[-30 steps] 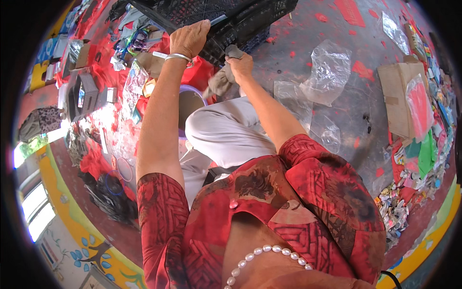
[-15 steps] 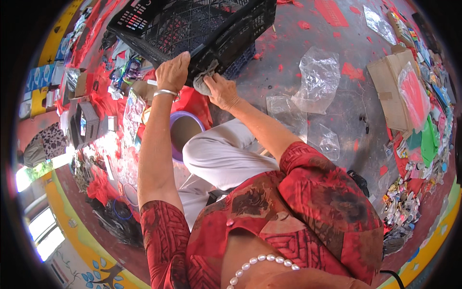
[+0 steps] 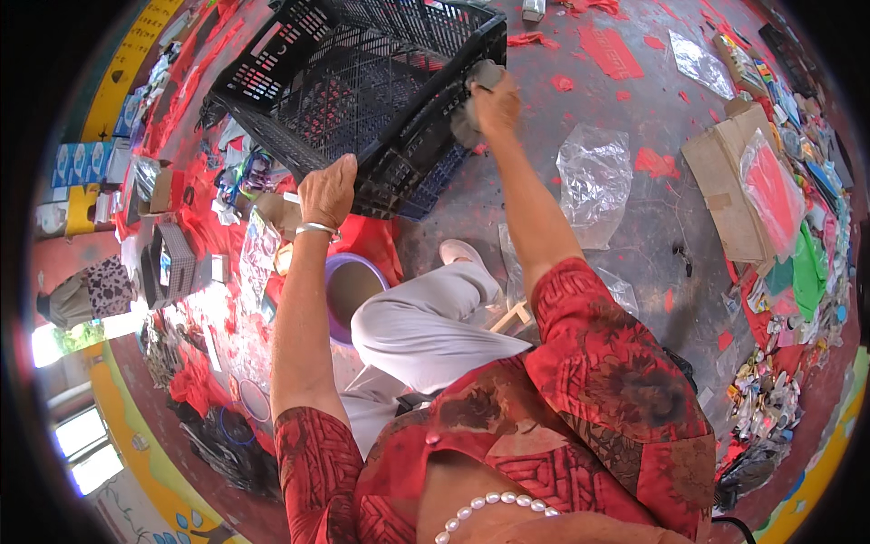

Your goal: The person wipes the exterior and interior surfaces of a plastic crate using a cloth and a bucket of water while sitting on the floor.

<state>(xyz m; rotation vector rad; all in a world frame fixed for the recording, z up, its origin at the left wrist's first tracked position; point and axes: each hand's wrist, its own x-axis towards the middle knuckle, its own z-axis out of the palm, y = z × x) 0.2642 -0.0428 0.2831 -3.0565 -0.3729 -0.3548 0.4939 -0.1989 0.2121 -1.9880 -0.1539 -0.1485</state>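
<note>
While tilted, black lattice crate (image 3: pixel 362 91) looks empty.

My left hand (image 3: pixel 328 189) gripped the near rim of the crate (image 3: pixel 362 86), which stood on the floor ahead of my knees. My right hand (image 3: pixel 494 104) pressed a cloth (image 3: pixel 469 122) against its right corner. A plastic bag (image 3: pixel 594 177) lay right of my forearm, a basin (image 3: pixel 349 290) below the crate.

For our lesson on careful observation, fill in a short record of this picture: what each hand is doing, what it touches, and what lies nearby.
left hand: grips the near rim of the black plastic crate
right hand: presses a grey cloth against the crate's right corner
crate: tilted, latticed, apparently empty
nearby: purple bucket by the knee, clear plastic bag, cardboard, red paper scraps
</note>
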